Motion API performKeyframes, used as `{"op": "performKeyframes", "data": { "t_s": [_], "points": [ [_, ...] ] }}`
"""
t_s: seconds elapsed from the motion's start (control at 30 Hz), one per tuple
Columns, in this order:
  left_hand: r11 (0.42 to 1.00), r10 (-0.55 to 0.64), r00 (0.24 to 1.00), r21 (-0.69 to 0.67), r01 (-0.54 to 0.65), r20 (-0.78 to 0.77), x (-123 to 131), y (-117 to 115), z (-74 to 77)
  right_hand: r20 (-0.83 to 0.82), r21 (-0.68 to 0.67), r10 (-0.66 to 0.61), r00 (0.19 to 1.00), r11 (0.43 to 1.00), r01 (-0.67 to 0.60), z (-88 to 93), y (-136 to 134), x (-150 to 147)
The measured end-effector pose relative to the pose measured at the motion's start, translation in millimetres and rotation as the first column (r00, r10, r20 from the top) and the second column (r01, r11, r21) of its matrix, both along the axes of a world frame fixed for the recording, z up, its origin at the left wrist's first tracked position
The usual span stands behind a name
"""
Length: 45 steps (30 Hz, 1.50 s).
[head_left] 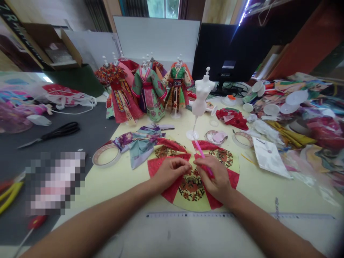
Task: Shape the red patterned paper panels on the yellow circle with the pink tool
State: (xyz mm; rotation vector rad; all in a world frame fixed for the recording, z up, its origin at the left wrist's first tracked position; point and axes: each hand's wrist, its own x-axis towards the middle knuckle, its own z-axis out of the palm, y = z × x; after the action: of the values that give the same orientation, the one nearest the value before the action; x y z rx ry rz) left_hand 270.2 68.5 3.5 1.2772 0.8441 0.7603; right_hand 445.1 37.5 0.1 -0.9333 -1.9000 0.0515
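Note:
A round piece of red and yellow-green patterned fabric [191, 200], like a small doll skirt, lies flat in front of me. It has dark floral medallions and an opening near its middle. My left hand [170, 172] is closed, thumb and forefinger pinched at the fabric's inner edge. Across from it, my right hand [215, 177] also has its fingertips together near that opening. A slim pink pen [199, 148] rests in the right hand, its upper end pointing away from me. The fingertips hide exactly what they pinch.
A bare white mannequin [202, 95] stands beyond the fabric, near several dressed dolls [149, 91]. Tape rolls [106, 156], a lilac-blue garment [138, 145] and a ruler [188, 215] lie around it. Scissors [60, 132] are on the dark mat at left; fabric scraps [292, 89] crowd the right.

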Motion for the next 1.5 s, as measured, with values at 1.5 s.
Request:
{"op": "performKeyframes", "data": {
  "t_s": [1.5],
  "points": [
    [0.970, 0.114, 0.946, 0.238, -0.040, -0.304, 7, -12, 10.7, 0.344, 0.185, -0.069, 0.937, 0.983, 0.004, -4.6, -4, -6]
  ]
}}
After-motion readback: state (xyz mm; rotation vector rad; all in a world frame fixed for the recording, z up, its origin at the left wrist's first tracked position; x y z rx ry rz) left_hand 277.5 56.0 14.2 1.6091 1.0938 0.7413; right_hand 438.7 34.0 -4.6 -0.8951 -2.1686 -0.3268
